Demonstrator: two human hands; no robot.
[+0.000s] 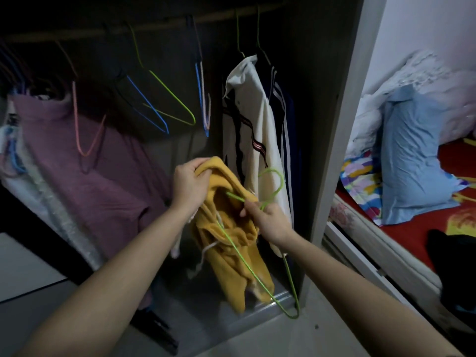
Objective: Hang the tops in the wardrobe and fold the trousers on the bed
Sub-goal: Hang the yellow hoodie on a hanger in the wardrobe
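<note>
**At the wardrobe opening: hands holding yellow top and hanger**

Left hand [189, 184] is gripping the bunched upper edge of the yellow top [231, 256], fingers curled round the fabric. Right hand [269, 224] is pinching the green hanger [235, 197] just below its hook. One hanger end is poking into the top's opening. The long wire is running down across the fabric to a bend near the wardrobe [332, 140] floor.

The top is hanging in mid-air between the hands, low in front of the wardrobe, not on the rail [154, 28]. Behind it a white top [247, 117] and a navy top [287, 124] are hanging on the rail. A purple top [77, 155] is hanging at left, with bare hangers [171, 94] between.

At right, a blue pillow [412, 155] and a dark garment [453, 253] are lying on the bed [401, 233]. Can't tell what the garment is.
</note>
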